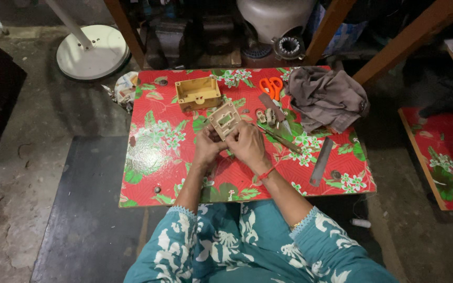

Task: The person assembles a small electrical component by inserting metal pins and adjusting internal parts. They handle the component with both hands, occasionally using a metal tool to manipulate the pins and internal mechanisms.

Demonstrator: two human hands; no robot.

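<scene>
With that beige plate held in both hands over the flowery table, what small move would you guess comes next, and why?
Probably a small turn of the beige plate to bring its cut-out openings toward the person. Both the left hand and the right hand grip its lower edge, tilted, above the table. The small fittings and yellow box lie untouched beyond it, so neither hand is free to fetch them yet.

We count two hands (208, 148) (248, 144) on one beige switch plate (225, 119). On our table (153, 157) lie one yellow box (198, 93), one pair of orange scissors (271, 86), one grey cloth (329, 97) and one metal file (321, 162)
</scene>
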